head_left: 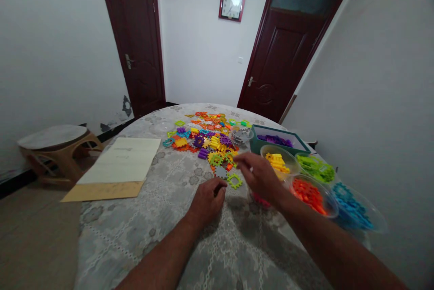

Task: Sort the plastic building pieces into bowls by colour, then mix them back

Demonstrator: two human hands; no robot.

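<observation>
My left hand (pixel 208 197) rests on the tablecloth with its fingers curled in and nothing visible in them. In front of it lie a grey gear-edged plastic piece (pixel 221 172) and a lime-green square frame piece (pixel 234 181). My right hand (pixel 259 175) is over the table at the right edge of the mixed pile of building pieces (pixel 200 141). Its fingers are bent together beside a green piece (pixel 229 159); whatever is between them is hidden. Pink pieces (pixel 261 199) show partly beneath my right forearm.
On the right stand clear bowls of yellow pieces (pixel 277 162), red pieces (pixel 308 195), green pieces (pixel 315 168) and blue pieces (pixel 351 206). Behind them is a green-edged box (pixel 252 138) with purple pieces; a bowl of grey pieces (pixel 241 135) adjoins it. Paper sheets (pixel 118 163) lie left.
</observation>
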